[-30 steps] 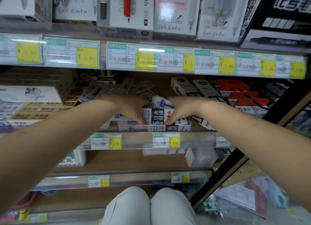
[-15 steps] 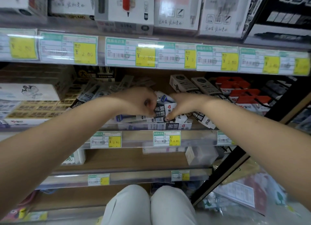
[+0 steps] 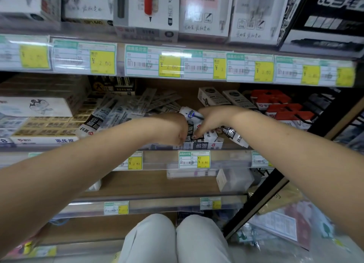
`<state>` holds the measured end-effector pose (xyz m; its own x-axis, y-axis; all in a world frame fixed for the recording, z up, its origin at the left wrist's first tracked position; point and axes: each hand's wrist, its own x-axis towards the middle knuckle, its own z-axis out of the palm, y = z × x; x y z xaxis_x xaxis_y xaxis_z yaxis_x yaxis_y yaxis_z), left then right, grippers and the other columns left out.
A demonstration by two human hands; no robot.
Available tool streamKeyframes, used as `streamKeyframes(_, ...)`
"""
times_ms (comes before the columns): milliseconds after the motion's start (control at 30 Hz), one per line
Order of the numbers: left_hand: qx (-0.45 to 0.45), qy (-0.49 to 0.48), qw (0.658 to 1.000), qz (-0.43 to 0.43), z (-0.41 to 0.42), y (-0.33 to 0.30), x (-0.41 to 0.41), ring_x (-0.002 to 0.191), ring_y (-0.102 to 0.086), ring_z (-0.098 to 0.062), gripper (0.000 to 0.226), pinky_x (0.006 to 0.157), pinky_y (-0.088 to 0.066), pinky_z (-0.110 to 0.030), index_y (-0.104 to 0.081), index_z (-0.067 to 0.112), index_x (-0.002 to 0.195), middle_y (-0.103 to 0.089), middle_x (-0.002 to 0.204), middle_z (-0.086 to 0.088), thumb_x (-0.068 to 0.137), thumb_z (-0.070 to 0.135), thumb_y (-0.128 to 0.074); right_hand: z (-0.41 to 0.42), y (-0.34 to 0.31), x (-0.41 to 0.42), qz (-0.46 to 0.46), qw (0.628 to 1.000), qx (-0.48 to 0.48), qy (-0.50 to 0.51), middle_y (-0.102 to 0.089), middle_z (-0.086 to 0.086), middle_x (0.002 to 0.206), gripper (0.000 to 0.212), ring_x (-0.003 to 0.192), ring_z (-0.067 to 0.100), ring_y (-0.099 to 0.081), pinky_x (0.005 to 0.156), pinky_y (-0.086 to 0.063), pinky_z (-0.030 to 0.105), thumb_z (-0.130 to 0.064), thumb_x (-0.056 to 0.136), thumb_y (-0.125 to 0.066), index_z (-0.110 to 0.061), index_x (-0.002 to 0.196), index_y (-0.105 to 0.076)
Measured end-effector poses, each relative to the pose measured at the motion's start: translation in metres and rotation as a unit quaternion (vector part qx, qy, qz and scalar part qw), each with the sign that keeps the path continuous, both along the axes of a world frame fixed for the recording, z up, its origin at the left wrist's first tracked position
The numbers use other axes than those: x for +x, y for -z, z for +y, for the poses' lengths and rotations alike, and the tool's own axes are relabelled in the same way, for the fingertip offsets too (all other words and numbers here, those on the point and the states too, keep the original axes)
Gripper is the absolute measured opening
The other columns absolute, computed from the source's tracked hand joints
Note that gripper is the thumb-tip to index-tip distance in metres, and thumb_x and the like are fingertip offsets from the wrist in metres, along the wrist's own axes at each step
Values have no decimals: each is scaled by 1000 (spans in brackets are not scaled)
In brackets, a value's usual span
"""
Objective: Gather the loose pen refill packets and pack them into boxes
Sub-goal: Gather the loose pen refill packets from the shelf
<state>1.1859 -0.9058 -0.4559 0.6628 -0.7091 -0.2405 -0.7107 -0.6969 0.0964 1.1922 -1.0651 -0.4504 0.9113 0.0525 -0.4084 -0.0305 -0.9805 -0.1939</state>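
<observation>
Loose pen refill packets (image 3: 126,109), long clear sleeves with black and white print, lie in a heap on the middle shelf. A white and black refill box (image 3: 204,144) stands open at the shelf's front edge with packets sticking up out of it. My left hand (image 3: 175,128) and my right hand (image 3: 208,119) meet over this box, fingers curled down on a bunch of packets (image 3: 192,125) between them. How the packets sit inside the box is hidden by my hands.
White-black boxes (image 3: 214,97) and red boxes (image 3: 279,107) sit at the right of the shelf, yellow and white boxes (image 3: 43,125) at the left. A price-label rail (image 3: 194,161) runs along the front edge. The upper shelf (image 3: 177,65) overhangs. My knees (image 3: 173,241) are below.
Both hands stay together over the box. They rose slightly, then pressed the bunch of packets down and a little right. The camera moved closer to the shelf.
</observation>
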Motion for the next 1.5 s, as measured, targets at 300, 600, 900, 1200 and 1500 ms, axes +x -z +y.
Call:
streamKeyframes(300,-33,-11,999,33,8,5,8,92,-59,-19,11,80,-47,-32,-68,19,80,-64,99,-3,87,26,-64,-3,3,3,1,1000,0,-14,-60,4,93,54,84,20,-58,72,-48,32,-47,72,-74,-14,107,-51)
streamKeyframes(600,-145,-53,980,126,26,-23,24,68,-52,0,11,67,-38,-22,-66,25,78,-59,70,16,88,26,-64,-10,-9,5,46,999,4,19,-54,4,128,53,116,23,-51,100,-42,36,-30,82,-67,-10,128,-50)
streamKeyframes(900,26,-16,997,-72,11,-25,23,68,-49,-22,18,60,-37,-31,-59,7,89,-57,81,-8,94,12,-42,-12,-27,-12,14,983,155,97,-34,4,148,66,136,21,-30,109,-24,37,-63,86,-45,-24,139,-39)
streamKeyframes(1200,10,-106,972,-209,4,0,7,117,-50,-31,33,82,-40,-35,-50,14,128,-48,137,-10,96,19,-44,12,-8,-3,-23,999,16,20,-41,5,144,93,123,22,-46,86,-44,28,-57,72,-69,-14,143,-30)
streamKeyframes(1500,-3,-118,993,10,30,4,10,131,-39,-23,75,101,-42,-33,-20,17,148,-31,150,-6,83,23,-58,20,-14,3,20,999,14,24,-49,5,132,80,120,23,-48,101,-41,34,-56,71,-70,-13,134,-43)
